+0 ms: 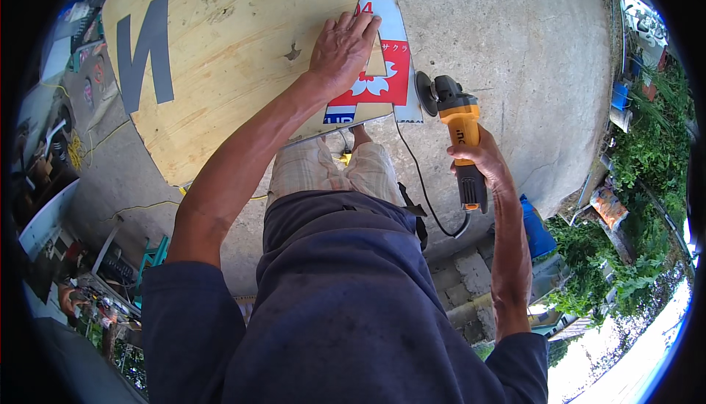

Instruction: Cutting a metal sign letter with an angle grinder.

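A letter-A-shaped sheet piece point(397, 58), printed red, white and blue with a white flower, lies at the right edge of the plywood board point(220, 58). My left hand point(344, 47) presses down on its upper part, fingers bent over it and the fingertips partly hidden. In my right hand point(482, 158) is a yellow and black angle grinder point(462, 121), gripped round its body. The grinder's dark disc point(425, 94) faces the right edge of the letter, a small gap away; whether it spins I cannot tell.
A grey N-shaped letter point(147, 55) rests on the board's left part. The grinder's black cord point(419, 176) loops down beside my leg. Concrete floor point(515, 29) stretches to the right, with a blue container point(537, 227) and plants point(632, 257) beyond. Clutter lines the left side.
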Available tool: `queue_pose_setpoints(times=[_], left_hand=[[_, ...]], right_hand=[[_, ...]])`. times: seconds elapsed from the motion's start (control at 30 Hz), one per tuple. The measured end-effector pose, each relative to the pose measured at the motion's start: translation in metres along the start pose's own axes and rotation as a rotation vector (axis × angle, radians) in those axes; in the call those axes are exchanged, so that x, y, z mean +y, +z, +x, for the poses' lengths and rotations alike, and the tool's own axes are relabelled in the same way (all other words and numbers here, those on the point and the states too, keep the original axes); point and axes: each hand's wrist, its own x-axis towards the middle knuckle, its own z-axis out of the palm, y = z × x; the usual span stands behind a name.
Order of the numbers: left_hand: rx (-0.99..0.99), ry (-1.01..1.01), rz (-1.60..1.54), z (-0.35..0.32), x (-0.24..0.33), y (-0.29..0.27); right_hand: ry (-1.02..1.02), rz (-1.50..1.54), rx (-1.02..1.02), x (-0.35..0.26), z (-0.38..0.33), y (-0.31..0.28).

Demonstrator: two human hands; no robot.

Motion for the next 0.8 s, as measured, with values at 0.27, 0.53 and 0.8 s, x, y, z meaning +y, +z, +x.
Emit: queue_pose_setpoints(times=[0.27,0.53,0.8], left_hand=[[-0.011,0.003,-0.003,-0.002,-0.001,-0.003],[-0.127,-0.047,-0.088,0.001,0.002,-0.009],[-0.201,-0.11,-0.147,-0.001,0.008,-0.017]], right_hand=[[0.038,0.063,0.002,0.03,-0.018,0.001],[0.099,0.046,0.043,0.055,-0.039,0.002],[-0.018,0.107,0.101,0.034,-0.033,-0.009]])
